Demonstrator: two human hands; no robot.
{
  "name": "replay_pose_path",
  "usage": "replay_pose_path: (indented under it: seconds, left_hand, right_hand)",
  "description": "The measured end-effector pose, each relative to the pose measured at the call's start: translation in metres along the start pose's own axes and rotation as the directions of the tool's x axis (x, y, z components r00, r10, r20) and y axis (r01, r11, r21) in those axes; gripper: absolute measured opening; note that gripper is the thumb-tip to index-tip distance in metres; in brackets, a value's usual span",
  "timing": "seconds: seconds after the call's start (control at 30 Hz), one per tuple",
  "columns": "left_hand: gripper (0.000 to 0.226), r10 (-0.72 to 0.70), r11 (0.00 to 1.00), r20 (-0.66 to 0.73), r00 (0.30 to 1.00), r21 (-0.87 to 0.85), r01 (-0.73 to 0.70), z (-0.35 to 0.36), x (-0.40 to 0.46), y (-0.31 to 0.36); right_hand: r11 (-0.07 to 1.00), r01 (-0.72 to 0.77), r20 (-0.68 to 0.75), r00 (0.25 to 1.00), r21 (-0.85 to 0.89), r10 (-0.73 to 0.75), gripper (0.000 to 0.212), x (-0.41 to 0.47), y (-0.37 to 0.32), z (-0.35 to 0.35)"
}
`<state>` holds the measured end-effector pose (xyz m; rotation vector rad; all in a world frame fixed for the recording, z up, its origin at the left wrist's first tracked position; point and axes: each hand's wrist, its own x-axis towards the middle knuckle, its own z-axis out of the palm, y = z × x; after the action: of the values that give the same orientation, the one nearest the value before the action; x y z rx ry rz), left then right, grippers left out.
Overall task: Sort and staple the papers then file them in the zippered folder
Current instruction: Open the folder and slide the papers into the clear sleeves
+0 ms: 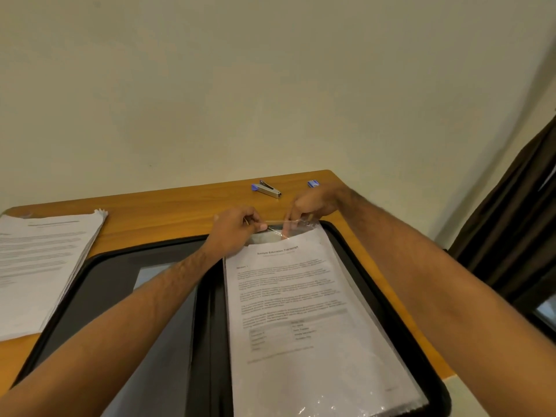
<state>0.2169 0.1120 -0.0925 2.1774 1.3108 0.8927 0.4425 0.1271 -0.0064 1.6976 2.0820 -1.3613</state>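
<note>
A printed paper (288, 299) headed "Sample Education Transcript" is lying inside a clear plastic sleeve (316, 383) on the right half of an open black zippered folder (421, 341), which is resting flat on the tabletop (156, 212). Both hands are working at the sleeve's top opening, near the folder's far edge. The left hand (237, 230) is curling its fingers and pinching the thin upper lip of the plastic between thumb and fingertips. The right hand (313, 206) is bending downward, its fingers drawn together and gripping the crinkled plastic at the sleeve's top right corner; one fingertip is reaching into the opening above the sheet. The plastic is showing glossy, wrinkled highlights, most strongly at its top and bottom edges. The folder is showing a rounded rectangular outline with a raised dark rim, and its left half is carrying a grey pocket panel (150, 272). A thick stack of printed papers (39, 266) is lying to the left of the folder, its far corner fanning slightly. A metal stapler with a blue end (267, 189) and a small blue box (313, 183) are lying near the far edge, well apart from the hands. The tabletop is showing a warm wood grain with rounded corners. A plain cream wall (240, 85) is standing behind, and a dark brown curtain (517, 206) is hanging at the right.
</note>
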Motion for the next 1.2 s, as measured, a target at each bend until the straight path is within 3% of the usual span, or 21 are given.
replay_pose_path:
  seconds: [0.13,0.2,0.3,0.37,0.5,0.57,0.63,0.7,0.87,0.97,1.1,1.2]
  left_hand:
    - [0.014,0.000,0.999,-0.003,1.000,0.042,0.000,0.000,-0.003,0.003]
    - [0.015,0.002,0.997,-0.007,1.000,0.074,-0.001,-0.001,-0.006,0.004]
    - [0.016,-0.009,0.992,-0.048,0.999,0.128,0.015,-0.003,-0.014,0.006]
    - [0.015,-0.018,0.987,-0.075,0.997,0.157,0.029,-0.004,-0.019,0.009]
    - [0.007,-0.049,0.968,-0.085,0.995,0.240,0.068,-0.006,-0.028,0.020]
    - [0.025,-0.046,0.958,-0.104,0.994,0.277,0.073,-0.010,-0.036,0.024]
    - [0.030,-0.009,0.982,-0.120,0.993,0.187,0.032,-0.018,-0.043,0.031]
    - [0.020,-0.003,1.000,-0.086,0.996,-0.027,0.001,-0.025,-0.056,0.040]
    - [0.015,-0.143,0.913,0.112,0.983,-0.368,0.175,-0.054,-0.083,0.065]
    - [0.037,-0.196,0.834,0.153,0.969,-0.494,0.247,-0.085,-0.097,0.075]
    - [0.065,-0.197,0.719,0.265,0.944,-0.616,0.323,-0.132,-0.124,0.072]
    - [0.074,-0.213,0.613,0.351,0.912,-0.679,0.405,-0.164,-0.142,0.059]
  right_hand:
    - [0.998,-0.026,-0.016,1.000,0.060,0.027,0.042,-0.015,0.003,0.001]
    - [0.985,0.030,-0.112,0.994,0.167,-0.011,0.051,-0.022,0.012,0.005]
    - [0.927,0.174,-0.323,0.945,0.333,-0.061,0.041,-0.037,0.034,0.018]
    - [0.898,0.214,-0.388,0.920,0.383,-0.054,0.038,-0.046,0.052,0.033]
    - [0.930,0.155,-0.418,0.908,0.334,-0.001,0.031,-0.058,0.071,0.066]
    - [0.937,0.098,-0.386,0.921,0.336,0.042,0.040,-0.072,0.071,0.077]
    - [0.926,0.091,-0.328,0.944,0.366,0.036,0.035,-0.085,0.064,0.079]
    - [0.884,0.161,-0.314,0.949,0.438,-0.018,0.031,-0.098,0.051,0.079]
    - [0.749,0.360,-0.404,0.905,0.556,-0.135,0.023,-0.118,-0.025,0.074]
    - [0.764,0.376,-0.429,0.892,0.525,-0.144,0.025,-0.119,-0.078,0.079]
    - [0.806,0.356,-0.348,0.916,0.472,-0.201,0.059,-0.102,-0.137,0.095]
    - [0.773,0.365,-0.272,0.928,0.519,-0.256,0.060,-0.079,-0.168,0.120]
